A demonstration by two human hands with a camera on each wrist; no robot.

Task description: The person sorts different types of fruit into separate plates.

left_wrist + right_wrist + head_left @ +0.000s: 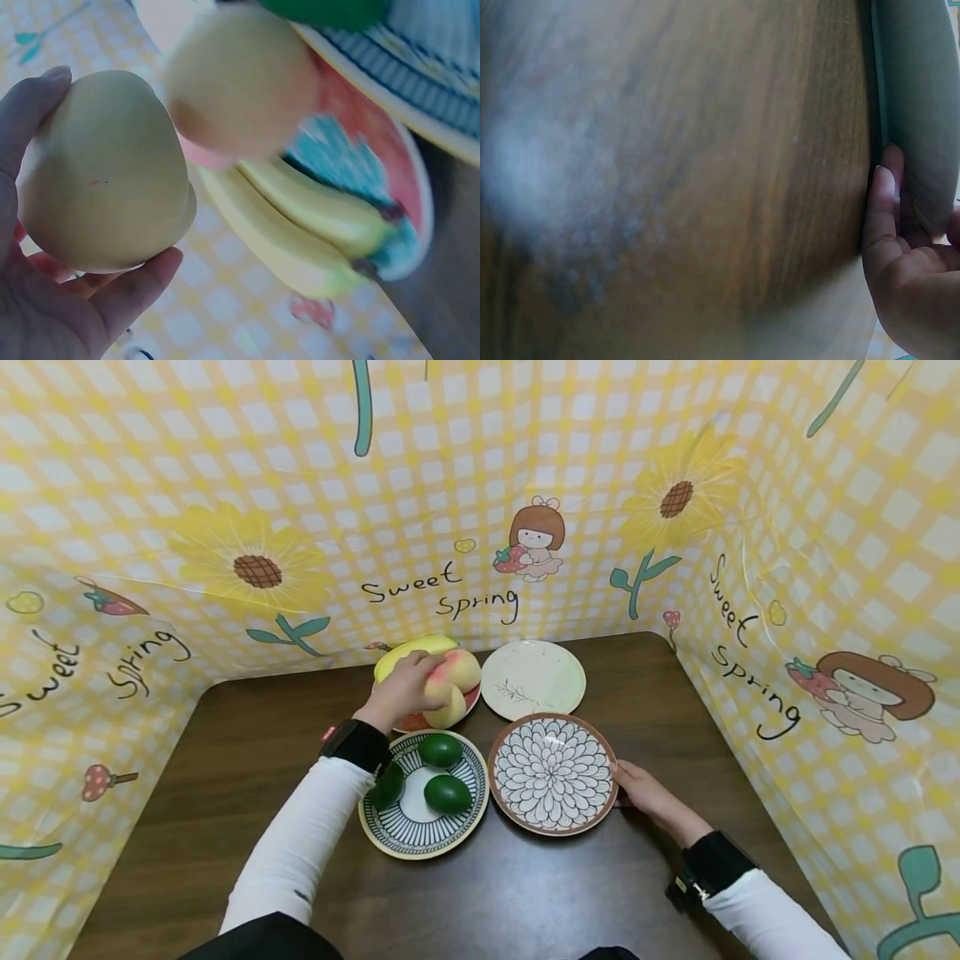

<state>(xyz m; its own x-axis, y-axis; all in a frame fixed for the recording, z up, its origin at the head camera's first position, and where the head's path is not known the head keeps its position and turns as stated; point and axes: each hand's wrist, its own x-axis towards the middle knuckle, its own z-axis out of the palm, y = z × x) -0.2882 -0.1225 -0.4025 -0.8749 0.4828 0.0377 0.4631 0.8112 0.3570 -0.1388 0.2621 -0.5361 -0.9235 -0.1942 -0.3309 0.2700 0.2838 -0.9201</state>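
Note:
My left hand (405,689) grips a peach (109,172), with thumb and fingers around its sides in the left wrist view. Another peach (240,82) is close by, above bananas (300,217) on a red and turquoise plate (416,202). Over on the right, my right hand (645,789) pinches the edge of a brown-rimmed plate (553,774) with a petal pattern. The right wrist view shows fingers (883,202) beneath that plate's rim. Nothing lies on the petal plate.
Nearest my left forearm, a black-and-white striped plate (420,839) carries three dark green oval fruits (447,794). A pale plate (532,681) with a twig drawing stands behind the petal plate. The brown table (247,760) meets checked cloth walls (420,485) at the back and sides.

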